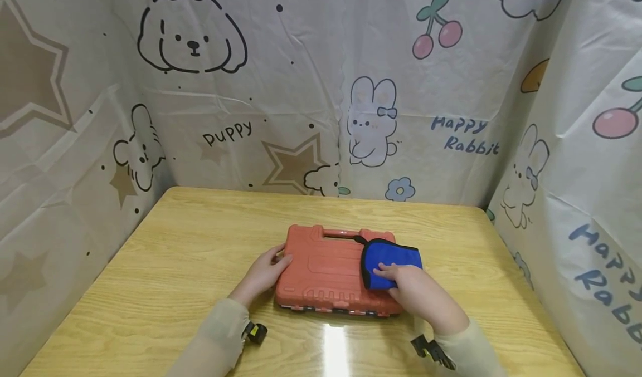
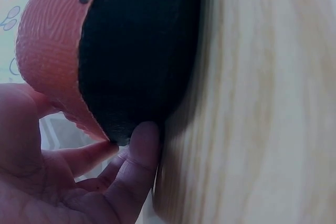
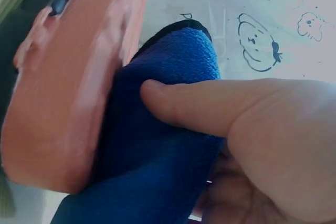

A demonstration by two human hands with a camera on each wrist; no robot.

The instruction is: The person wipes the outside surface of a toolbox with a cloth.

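Observation:
A red plastic carrying case [image 1: 316, 277] with a handle slot and dark latches lies flat on the table, latches facing me. At its left end, my left hand [image 1: 262, 275] grips the edge; in the left wrist view the fingers [image 2: 137, 153] touch the case's black lower half near a corner. Over the right part of the lid lies a blue fabric piece [image 1: 383, 254] with black edging, its exact kind unclear. My right hand [image 1: 423, 296] pinches this fabric, the thumb on top in the right wrist view and the other fingers partly hidden behind it.
The wooden table [image 1: 175, 238] extends around the case. A pale printed curtain [image 1: 291, 98] with cartoon animals and cherries hangs behind and along both sides. A small dark camera [image 1: 256, 332] is strapped at the left wrist, another dark device [image 1: 431, 350] at the right.

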